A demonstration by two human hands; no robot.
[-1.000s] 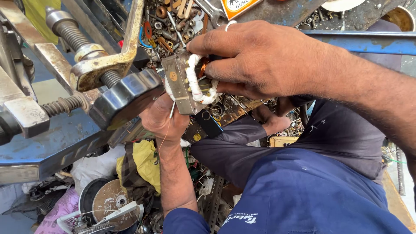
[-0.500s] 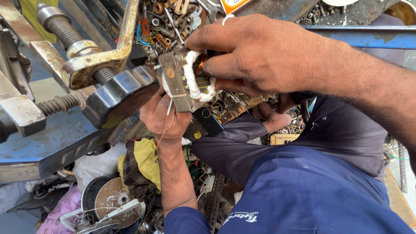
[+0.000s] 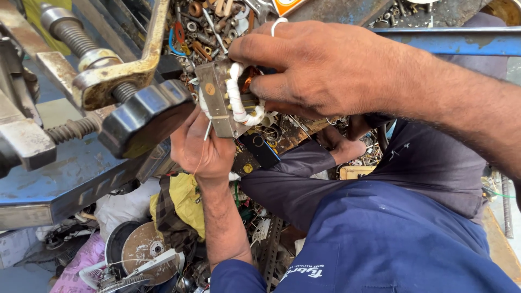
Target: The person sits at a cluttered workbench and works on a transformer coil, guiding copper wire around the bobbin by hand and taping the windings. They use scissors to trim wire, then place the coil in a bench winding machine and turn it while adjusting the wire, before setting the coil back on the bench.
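Scrap clutters everything below and behind my hands: a heap of loose nuts, washers and bolts (image 3: pixel 201 30) lies past my fingers at the top, and down by the floor I see a yellow cloth (image 3: pixel 184 201), a round metal disc (image 3: pixel 142 250) and a pink bag (image 3: pixel 81 260). To my left stands a blue-painted metal bench (image 3: pixel 59 179) carrying a heavy vise (image 3: pixel 21 135) with its threaded screw (image 3: pixel 70 32) running up and away, and a black lobed knob (image 3: pixel 141 119) sits just beside my left hand. A blue steel bar (image 3: pixel 461 40) crosses at the upper right. My legs in blue and grey work clothes fill the lower right.

Between both hands I hold a small motor stator (image 3: pixel 228 100), a stack of grey metal plates with white-wrapped winding bulging off its side and a bit of copper showing near my right fingers. My left hand (image 3: pixel 203 146) comes up from below, palm cupped under the plate stack, thumb side pressed to its lower edge, so the stator rests on top of it. My right hand (image 3: pixel 331 68) reaches in from the right and clamps over the upper side, fingers curled onto the winding and touching it. A thin white lead hangs down across my left palm. The stator is raised above my lap, just right of the knob.
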